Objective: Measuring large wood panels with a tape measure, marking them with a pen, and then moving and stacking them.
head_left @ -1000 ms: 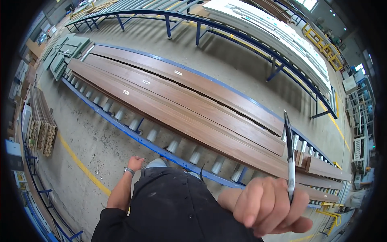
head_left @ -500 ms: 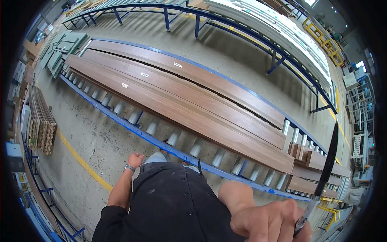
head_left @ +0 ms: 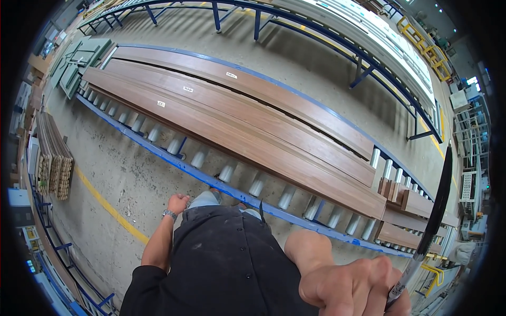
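Observation:
My right hand (head_left: 353, 287) is raised close to the camera at the lower right, fingers closed around a slim pen-like tool (head_left: 436, 205). Its long tapered end is black and points up and away; the short barrel by my fingers is pale and clear, with dark print. My left hand (head_left: 178, 203) hangs beside my thigh with fingers curled and nothing visible in it; a metal watch circles that wrist. In front of me several long brown wood-grain boards (head_left: 274, 150) lie side by side on a blue-framed roller conveyor (head_left: 197, 176). Small white labels (head_left: 188, 89) mark them.
Shorter brown pieces (head_left: 416, 203) rest at the conveyor's right end. Green panels (head_left: 84, 60) are piled beyond its left end. A bundle of strips (head_left: 55, 163) stands at left, near a yellow floor line (head_left: 113, 210). White profiles (head_left: 390, 52) lie on a blue rack behind.
The view has shifted slightly, so the boards sit a little higher in it. The pen-like tool's black end has moved a bit to the right and upward. My left hand is nearly unchanged.

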`<control>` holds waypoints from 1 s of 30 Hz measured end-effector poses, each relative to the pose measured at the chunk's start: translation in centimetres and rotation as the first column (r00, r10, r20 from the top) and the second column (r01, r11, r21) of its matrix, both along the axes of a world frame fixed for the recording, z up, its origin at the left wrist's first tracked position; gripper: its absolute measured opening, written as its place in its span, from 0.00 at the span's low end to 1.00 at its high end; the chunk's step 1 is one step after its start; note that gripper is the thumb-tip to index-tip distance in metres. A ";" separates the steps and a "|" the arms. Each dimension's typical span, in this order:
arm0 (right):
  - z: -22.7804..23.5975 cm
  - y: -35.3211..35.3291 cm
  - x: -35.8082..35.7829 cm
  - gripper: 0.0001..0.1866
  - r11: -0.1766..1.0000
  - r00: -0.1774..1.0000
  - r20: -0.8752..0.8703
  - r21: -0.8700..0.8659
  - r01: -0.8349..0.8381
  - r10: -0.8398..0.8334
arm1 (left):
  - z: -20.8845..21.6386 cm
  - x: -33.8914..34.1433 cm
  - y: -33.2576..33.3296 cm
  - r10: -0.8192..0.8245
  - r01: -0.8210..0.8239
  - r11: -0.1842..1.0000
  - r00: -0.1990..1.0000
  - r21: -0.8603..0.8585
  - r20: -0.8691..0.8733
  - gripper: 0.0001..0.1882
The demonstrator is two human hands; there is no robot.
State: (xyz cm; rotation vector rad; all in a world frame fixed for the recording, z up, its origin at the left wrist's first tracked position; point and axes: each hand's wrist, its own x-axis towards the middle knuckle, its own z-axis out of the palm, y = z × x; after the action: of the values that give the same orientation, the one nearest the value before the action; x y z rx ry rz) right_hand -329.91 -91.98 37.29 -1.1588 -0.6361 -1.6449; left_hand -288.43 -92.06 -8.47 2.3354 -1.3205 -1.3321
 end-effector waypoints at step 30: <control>-11.3 -3.0 -1.4 0.19 0.283 0.681 -0.502 0.652 0.703 -0.533 | 0.2 -0.3 -1.2 -0.030 0.030 0.999 0.999 0.021 0.034 0.19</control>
State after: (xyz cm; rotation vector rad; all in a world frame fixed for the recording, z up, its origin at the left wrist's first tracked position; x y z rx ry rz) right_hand -331.26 -95.01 26.02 -0.8218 0.8512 -2.0667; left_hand -288.69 -93.24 -8.23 2.3711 -1.3632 -1.3262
